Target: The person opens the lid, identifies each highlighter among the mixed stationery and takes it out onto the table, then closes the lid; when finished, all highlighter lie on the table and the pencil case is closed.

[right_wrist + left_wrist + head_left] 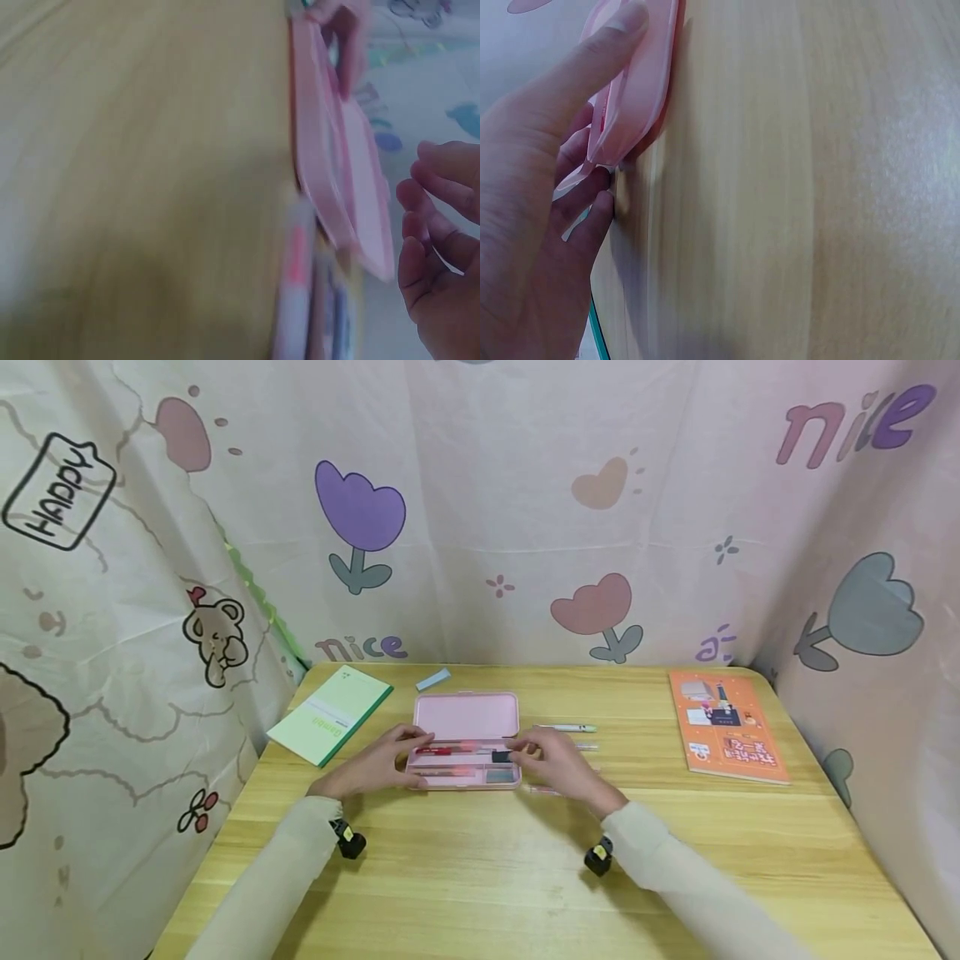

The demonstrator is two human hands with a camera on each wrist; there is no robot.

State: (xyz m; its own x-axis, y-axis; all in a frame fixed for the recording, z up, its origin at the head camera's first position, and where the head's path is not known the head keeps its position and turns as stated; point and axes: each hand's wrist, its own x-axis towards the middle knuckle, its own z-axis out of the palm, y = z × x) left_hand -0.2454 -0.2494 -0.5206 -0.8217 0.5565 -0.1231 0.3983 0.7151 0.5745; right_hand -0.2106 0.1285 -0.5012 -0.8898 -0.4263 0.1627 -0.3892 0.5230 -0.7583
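A pink pencil case (467,717) lies on the wooden table with its lid raised at the back. Inside it are a red pen (433,751), a dark-capped item (501,757) and other slim pens. My left hand (381,764) grips the case's left end, thumb on the front edge and fingers behind. In the left wrist view that thumb presses the pink wall (641,97). My right hand (555,760) hovers over the case's right end. Its fingers (439,244) are loosely bent in the right wrist view, with nothing visible between them.
Several pens (573,727) lie just right of the case, partly hidden by my right hand. A green notebook (330,714) sits at the left, an orange book (731,727) at the right. A small pale-blue strip (432,679) lies near the back edge, before a printed curtain (480,527).
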